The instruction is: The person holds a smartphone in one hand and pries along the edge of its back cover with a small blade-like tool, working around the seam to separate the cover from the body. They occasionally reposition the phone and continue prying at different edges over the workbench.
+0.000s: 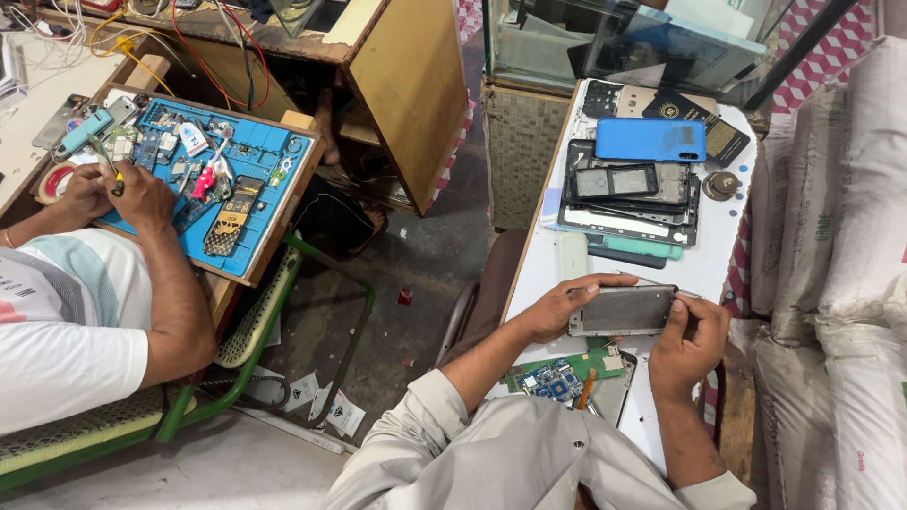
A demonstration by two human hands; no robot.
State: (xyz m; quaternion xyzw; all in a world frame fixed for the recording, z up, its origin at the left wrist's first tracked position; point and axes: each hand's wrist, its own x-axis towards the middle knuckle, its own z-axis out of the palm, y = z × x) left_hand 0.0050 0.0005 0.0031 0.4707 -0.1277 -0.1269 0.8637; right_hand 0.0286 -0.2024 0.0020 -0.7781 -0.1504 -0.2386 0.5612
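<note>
A: Status on the phone frame?

B: Held flat over the near part of the white table. Left hand clamped on the left end, right hand pinching the right end, fingers curled round the edge.

A: Handling?

B: Probably light, thin, stiff but easy to bend or crack. Best gripped by the short ends or long rims, not the middle panel.

A: Surroundings?

B: Green circuit board just below, near side. Stack of phone parts farther out, blue back cover beyond. Sacks tight on the right. Co-worker far left, hand on a blue work mat, well apart.
</note>
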